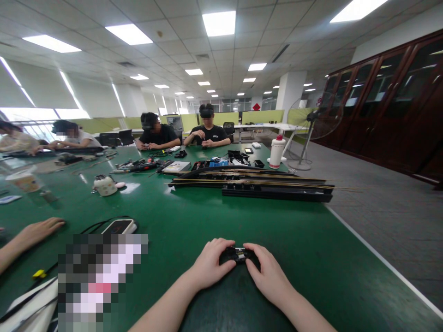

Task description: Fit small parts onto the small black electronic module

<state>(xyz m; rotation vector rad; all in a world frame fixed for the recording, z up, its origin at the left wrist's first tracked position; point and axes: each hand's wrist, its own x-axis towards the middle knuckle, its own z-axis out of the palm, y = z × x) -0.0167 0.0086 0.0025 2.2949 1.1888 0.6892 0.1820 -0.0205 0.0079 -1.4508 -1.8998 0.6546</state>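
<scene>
Both my hands meet over the green table near its front edge, one at each end of a small black device (239, 255). Pale, shiny parts show in its middle, too small to make out. My left hand (215, 263) is closed on its left end, thumb in front and fingers behind. My right hand (267, 269) grips the right end in the same way. The fingers cover both ends of the device.
Long black rails (277, 193) with thin brass-coloured rods lie ahead. A white bottle (276, 153) stands behind them, a patterned cup (105, 185) to the left. Another person's hand (43, 230) rests at left near a power bank (120, 227). Several people sit farther back.
</scene>
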